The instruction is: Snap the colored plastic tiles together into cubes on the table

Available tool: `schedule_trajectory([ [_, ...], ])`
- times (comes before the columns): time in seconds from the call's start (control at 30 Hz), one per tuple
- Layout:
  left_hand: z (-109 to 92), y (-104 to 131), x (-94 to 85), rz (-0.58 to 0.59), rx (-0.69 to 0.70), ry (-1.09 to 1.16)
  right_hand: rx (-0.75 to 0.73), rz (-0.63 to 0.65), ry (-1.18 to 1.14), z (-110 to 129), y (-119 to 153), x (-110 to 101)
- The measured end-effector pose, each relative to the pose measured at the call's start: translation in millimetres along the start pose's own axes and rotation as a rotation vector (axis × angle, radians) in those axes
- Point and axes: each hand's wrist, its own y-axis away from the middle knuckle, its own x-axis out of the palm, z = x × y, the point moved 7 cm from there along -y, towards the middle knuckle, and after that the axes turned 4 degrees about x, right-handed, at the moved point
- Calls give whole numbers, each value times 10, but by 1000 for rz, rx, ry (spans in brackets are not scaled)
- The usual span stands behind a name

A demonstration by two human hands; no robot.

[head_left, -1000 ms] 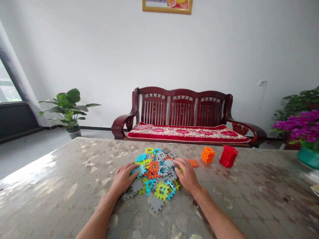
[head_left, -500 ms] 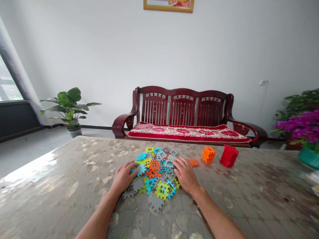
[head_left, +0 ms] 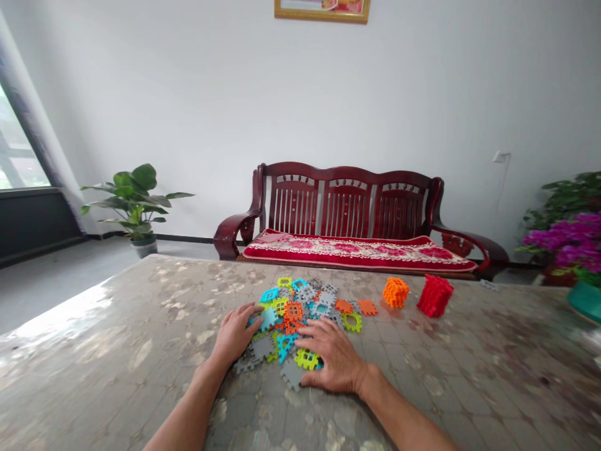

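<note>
A loose pile of flat notched plastic pieces (head_left: 293,311) in orange, blue, green and grey lies on the table (head_left: 154,351). My left hand (head_left: 236,333) rests against the pile's left side, fingers apart, touching a light blue piece (head_left: 268,318). Over the near right part of the pile, my right hand (head_left: 331,356) is spread, its fingers over a green piece (head_left: 306,359) and its thumb at a grey piece (head_left: 292,374). Right of the pile stand an orange stack (head_left: 395,292) and a taller red stack (head_left: 435,295).
A grey piece (head_left: 489,285) lies near the far right table edge. Purple flowers in a teal pot (head_left: 585,302) stand at the right. Beyond the table are a wooden bench (head_left: 345,207) and a potted plant (head_left: 141,203).
My right hand has moved nearer and to the left, from the pile's right side onto its near part. Orange and green pieces at the right now show. My left hand has hardly moved.
</note>
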Motion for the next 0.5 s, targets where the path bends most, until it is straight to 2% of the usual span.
schedule_trajectory([
  [0.13, -3, -3, 6, 13, -6, -14, 104, -134, 108, -123, -50, 17],
  [0.3, 12, -10, 6, 12, -6, -22, 180, -219, 131, -189, -37, -11],
  [0.4, 26, -14, 3, -2, 0, -17, 204, -304, 77, -266, 11, -144],
  [0.5, 37, -16, 1, -9, -4, -2, 352, -434, 56, -532, 135, -345],
])
